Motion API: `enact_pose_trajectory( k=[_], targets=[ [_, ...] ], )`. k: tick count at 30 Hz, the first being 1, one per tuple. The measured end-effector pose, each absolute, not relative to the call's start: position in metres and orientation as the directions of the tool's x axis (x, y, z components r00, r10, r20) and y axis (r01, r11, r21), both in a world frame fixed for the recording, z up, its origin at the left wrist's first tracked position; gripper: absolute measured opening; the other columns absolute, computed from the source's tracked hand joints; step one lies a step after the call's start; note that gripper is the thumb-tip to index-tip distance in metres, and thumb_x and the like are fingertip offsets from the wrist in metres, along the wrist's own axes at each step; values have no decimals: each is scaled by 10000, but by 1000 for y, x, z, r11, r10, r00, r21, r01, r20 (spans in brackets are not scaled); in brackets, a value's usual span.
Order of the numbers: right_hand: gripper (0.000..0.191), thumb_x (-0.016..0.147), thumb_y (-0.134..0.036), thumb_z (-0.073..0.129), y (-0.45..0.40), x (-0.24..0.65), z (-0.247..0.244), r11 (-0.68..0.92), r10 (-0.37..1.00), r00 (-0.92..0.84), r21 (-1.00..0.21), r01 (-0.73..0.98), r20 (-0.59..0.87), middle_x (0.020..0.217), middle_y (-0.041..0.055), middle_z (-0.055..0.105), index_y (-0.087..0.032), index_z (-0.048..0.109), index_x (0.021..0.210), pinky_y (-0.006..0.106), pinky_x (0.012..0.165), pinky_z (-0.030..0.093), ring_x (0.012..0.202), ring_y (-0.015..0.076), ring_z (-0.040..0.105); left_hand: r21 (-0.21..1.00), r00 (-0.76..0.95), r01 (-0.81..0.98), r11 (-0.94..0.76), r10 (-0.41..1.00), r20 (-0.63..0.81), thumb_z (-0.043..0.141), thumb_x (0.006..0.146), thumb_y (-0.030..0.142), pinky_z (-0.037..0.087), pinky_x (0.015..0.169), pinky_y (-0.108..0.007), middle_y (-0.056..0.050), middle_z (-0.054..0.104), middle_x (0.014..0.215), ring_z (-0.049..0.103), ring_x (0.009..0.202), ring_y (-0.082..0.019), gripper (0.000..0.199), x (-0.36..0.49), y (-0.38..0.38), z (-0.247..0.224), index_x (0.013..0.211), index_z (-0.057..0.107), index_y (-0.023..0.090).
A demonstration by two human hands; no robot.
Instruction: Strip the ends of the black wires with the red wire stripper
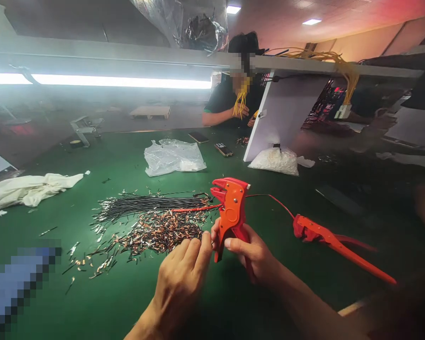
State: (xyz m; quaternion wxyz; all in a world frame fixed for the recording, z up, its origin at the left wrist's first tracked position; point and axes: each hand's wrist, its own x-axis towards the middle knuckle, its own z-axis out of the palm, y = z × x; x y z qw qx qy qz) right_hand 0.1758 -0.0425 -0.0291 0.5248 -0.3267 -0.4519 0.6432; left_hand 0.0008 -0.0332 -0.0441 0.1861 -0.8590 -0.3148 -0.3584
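Observation:
My right hand (257, 252) is wrapped round the handles of an orange-red wire stripper (232, 208), which stands upright with its jaws toward the upper left. Close beside its lower handle, my left hand (186, 269) has its fingers bent together; what they hold, if anything, is hidden. Behind my left hand lies a heap of short wire scraps (163, 231). A bundle of black wires (152, 204) lies just beyond the heap, with red wires (194, 208) along its near side. A second orange-red tool (336, 238) rests at the right.
On the green table (102, 307) lie a plastic bag (175, 158), white cloth (31, 189), two phones and a bag of white pieces (274, 161). A white panel (286, 111) stands behind. Across the table, a person (221, 104) holds yellow wires. A shelf runs overhead.

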Motion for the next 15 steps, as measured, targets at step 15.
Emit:
enact_pose_trajectory(
  k=[15],
  targets=[
    [208, 763, -196, 593, -35, 179, -35, -42, 992, -124, -853, -520, 26, 954, 72, 682, -191, 621, 968, 385, 792, 471, 843, 229, 622, -109, 450, 709, -697, 328, 831, 606, 865, 56, 392, 771, -345, -51, 703, 719, 595, 686, -175, 114, -10, -35, -30, 971, 631, 91]
  ],
)
